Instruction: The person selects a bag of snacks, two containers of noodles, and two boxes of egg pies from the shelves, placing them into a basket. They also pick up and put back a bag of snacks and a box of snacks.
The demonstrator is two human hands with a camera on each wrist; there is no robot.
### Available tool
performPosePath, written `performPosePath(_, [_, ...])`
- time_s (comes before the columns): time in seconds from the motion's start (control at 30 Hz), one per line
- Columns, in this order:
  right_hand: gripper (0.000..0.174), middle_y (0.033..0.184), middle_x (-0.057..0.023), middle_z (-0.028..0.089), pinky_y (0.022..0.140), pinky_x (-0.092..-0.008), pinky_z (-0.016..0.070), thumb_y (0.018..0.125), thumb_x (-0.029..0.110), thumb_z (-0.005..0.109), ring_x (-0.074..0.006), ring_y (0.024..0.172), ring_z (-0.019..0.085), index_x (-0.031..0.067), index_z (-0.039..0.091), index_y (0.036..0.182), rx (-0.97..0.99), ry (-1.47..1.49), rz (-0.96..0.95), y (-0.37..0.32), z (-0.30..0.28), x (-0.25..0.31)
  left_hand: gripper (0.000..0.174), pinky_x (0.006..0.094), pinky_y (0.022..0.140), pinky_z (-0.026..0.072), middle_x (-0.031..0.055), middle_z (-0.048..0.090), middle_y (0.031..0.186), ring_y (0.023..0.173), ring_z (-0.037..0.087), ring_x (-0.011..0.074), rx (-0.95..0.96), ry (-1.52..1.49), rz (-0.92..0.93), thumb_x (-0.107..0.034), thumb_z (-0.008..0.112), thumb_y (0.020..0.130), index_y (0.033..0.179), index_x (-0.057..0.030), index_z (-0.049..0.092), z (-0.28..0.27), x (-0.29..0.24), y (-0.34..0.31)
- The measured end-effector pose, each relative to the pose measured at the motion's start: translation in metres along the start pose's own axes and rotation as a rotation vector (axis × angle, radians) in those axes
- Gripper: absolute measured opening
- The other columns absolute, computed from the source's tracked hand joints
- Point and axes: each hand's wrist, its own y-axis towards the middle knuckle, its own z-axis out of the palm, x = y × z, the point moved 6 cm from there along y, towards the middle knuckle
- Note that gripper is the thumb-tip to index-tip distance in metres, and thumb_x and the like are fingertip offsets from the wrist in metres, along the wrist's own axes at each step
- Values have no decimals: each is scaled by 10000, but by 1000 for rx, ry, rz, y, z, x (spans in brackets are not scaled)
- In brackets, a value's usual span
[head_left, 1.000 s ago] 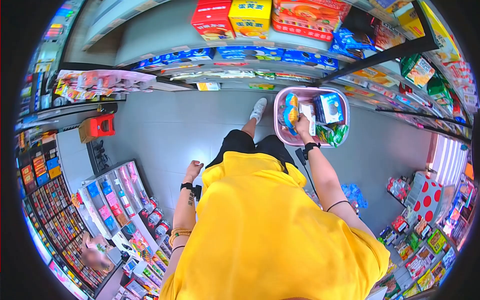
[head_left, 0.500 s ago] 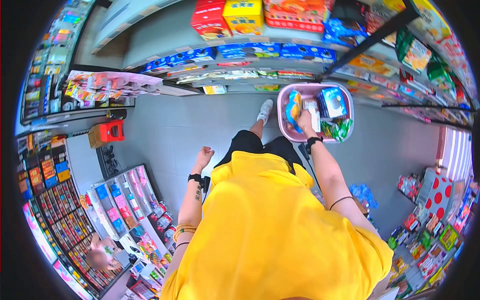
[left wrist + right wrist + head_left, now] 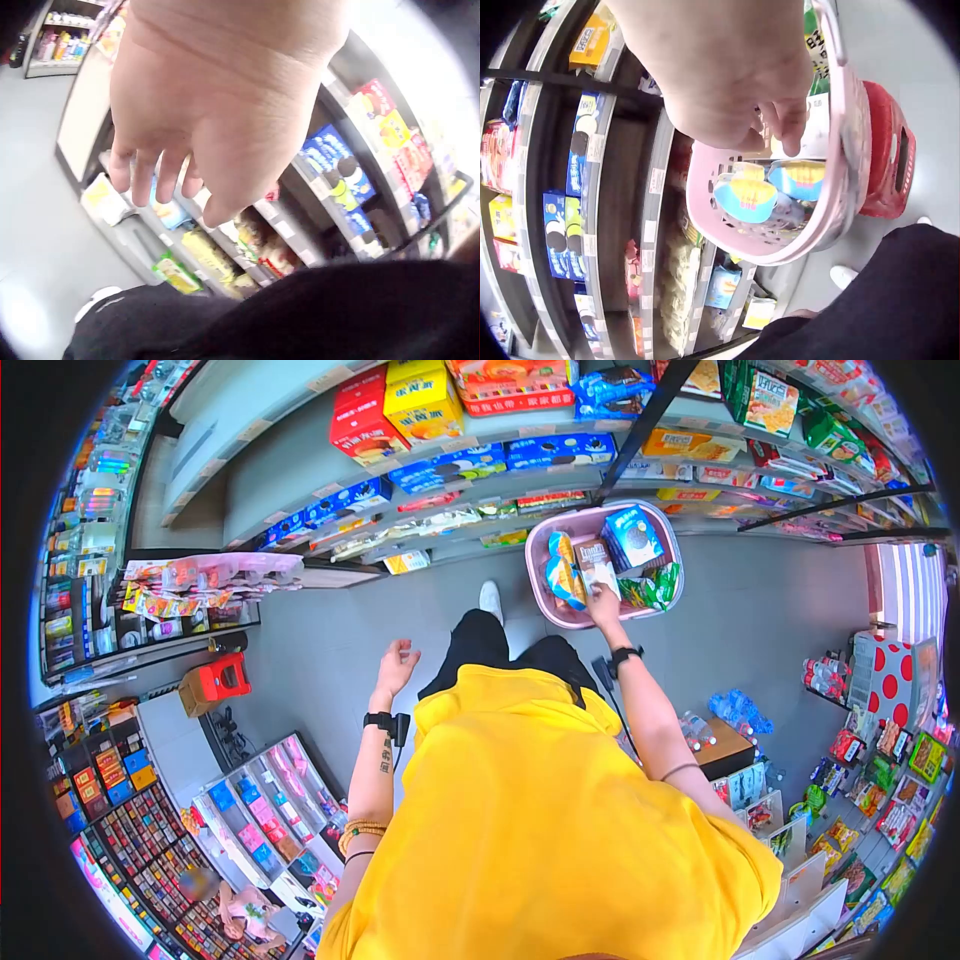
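Note:
My right hand is inside the near rim of a pink plastic basket, with its fingertips at the lower end of a brown-and-white box. In the right wrist view, the fingers hang loosely bent over the box's white face. Blue-and-yellow packaging lies along the basket's left side. A dark blue box sits at the back right, above crinkled green packs. Out in the air at the left, my left hand holds nothing, its fingers relaxed.
Beneath the basket stands a red stool. Shelves ahead carry blue boxes, a yellow box and a red box. Another red stool stands left; blue plastic wrap lies right. A person is behind the counter.
My right hand has come off the blue-and-yellow packaging, which now lies in the basket, and drawn back toward the near rim. The head view has turned; my left hand stays free.

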Motion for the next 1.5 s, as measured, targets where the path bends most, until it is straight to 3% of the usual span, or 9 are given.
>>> performPosePath(0.07, [363,935,-233,722,804,-462,549,850,212,674,-373,913,711,22,685,1160,-26,-29,11,-29,-24,-10,473,395,879,544,143,602,1287,1128,634,292,-61,5,151,-212,742,889,1283,-30,553,-29,-45,24])
performPosePath(0.17, [281,920,-208,725,766,-414,560,904,214,648,-326,851,723,3,686,1086,-176,61,-62,-76,-52,-20,466,429,1050,456,196,544,1317,1258,542,346,-213,-14,414,-142,741,862,1260,-14,535,-91,-144,46])
performPosePath(0.3, [244,904,-125,741,639,-340,584,870,88,633,-194,665,714,1,695,1089,-89,128,283,-134,-33,-83,586,475,1116,387,227,451,1399,1352,426,400,-435,1,707,-133,770,830,1331,-31,483,-171,-247,65])
performPosePath(0.43, [232,858,-110,725,585,-305,563,867,64,624,-198,654,701,-9,685,1078,-87,332,515,-185,-4,-106,771,487,1096,416,211,349,1491,1399,374,390,-546,7,836,-177,831,791,1434,-79,417,-231,-303,87])
performPosePath(0.73, [249,877,-90,715,568,-286,515,916,82,592,-174,670,691,12,626,1153,-100,539,791,-236,30,-90,1228,476,1149,401,194,266,1560,1459,322,336,-365,-112,948,-292,978,609,1565,-73,240,-269,-339,183])
performPosePath(0.83, [230,870,-86,711,568,-286,516,927,92,593,-177,664,687,14,625,1141,-137,594,812,-249,39,-85,1215,478,1193,334,213,297,1549,1459,308,386,-144,-207,906,-283,984,572,1545,-79,286,-262,-339,203])
performPosePath(1.0, [154,843,-88,701,548,-285,522,950,90,605,-183,654,678,25,625,1088,-171,685,826,-268,58,-82,1112,427,1112,449,175,438,1459,1329,507,293,-57,-431,926,-185,980,586,1503,-90,359,-246,-334,222])
performPosePath(1.27, [113,773,-87,696,491,-283,523,969,124,614,-184,589,669,37,637,1037,-187,749,851,-286,85,-105,1026,390,1040,511,167,554,1369,1225,601,260,-114,-410,877,-139,969,613,1459,-90,390,-250,-335,205])
performPosePath(1.5, [113,799,-84,694,508,-275,525,937,84,619,-179,610,669,23,655,1026,-239,791,792,-260,47,-91,1012,385,1031,513,164,546,1365,1229,591,252,-156,-476,904,-106,958,636,1461,-74,372,-270,-331,179])
